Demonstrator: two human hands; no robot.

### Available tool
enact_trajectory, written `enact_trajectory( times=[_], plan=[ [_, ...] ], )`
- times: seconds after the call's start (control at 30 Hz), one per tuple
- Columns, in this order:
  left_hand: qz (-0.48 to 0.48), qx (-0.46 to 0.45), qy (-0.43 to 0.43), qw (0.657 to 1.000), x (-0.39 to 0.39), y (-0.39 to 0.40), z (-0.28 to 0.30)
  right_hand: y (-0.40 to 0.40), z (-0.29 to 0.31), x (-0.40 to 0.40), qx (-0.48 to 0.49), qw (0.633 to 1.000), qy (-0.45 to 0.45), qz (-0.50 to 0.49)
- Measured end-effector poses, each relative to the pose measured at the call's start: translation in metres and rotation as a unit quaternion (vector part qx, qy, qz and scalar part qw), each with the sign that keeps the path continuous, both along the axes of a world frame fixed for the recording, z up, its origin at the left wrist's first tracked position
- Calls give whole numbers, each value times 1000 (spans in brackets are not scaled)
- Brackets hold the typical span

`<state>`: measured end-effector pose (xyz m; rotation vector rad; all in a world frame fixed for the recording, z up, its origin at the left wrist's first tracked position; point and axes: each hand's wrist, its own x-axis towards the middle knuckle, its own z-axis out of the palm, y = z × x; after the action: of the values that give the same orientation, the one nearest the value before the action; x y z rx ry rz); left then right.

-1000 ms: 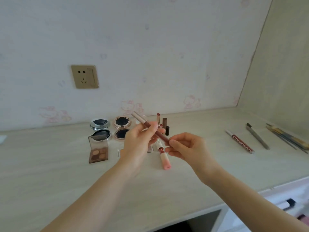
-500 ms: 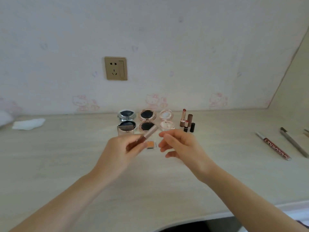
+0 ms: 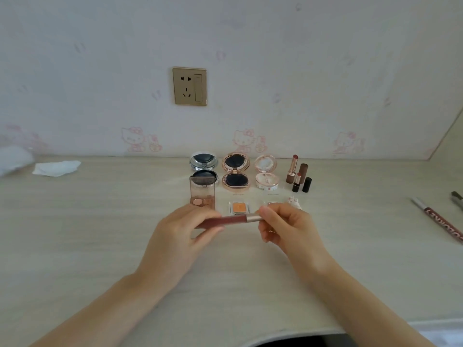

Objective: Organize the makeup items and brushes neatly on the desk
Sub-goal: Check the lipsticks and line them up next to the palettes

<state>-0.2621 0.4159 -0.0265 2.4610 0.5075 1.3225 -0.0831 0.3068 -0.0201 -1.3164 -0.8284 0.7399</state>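
Note:
A slim brown lip gloss tube with a rose-gold cap lies level between my hands, above the desk. My left hand grips its brown end and my right hand pinches the capped end. Behind the hands stand a silver open compact, a rose-gold open compact, a white-pink open compact and a brown eyeshadow palette. A small orange pan lies just beyond my fingers. Lipsticks stand upright at the right of the row.
A crumpled white tissue lies at the far left by the wall. A labelled makeup pen and a grey stick lie at the right edge. A wall socket sits above the row. The desk's front edge curves below my arms.
The view has swung left and closer to the compacts. The tube has turned from a tilt to level, and my right hand has taken hold of its capped end.

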Motion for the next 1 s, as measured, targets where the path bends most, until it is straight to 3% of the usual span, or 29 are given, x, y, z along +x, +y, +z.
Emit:
enact_trajectory(
  times=[0.13,0.3,0.57,0.87,1.0],
  plan=[
    [15,53,-9,998,-1,4,-3,-1,0,2,3,1000,-28,14],
    [2,44,29,999,-1,5,-6,-7,-3,1,65,987,-147,-16],
    [-118,-191,86,971,-4,9,-10,-9,-11,-1,122,959,-253,-47],
    [-59,-93,36,993,-1,6,-11,-11,-7,-3,25,969,-244,-9],
    [-55,-91,47,993,-1,6,-12,-11,-8,-3,42,961,-270,-32]
  ],
)
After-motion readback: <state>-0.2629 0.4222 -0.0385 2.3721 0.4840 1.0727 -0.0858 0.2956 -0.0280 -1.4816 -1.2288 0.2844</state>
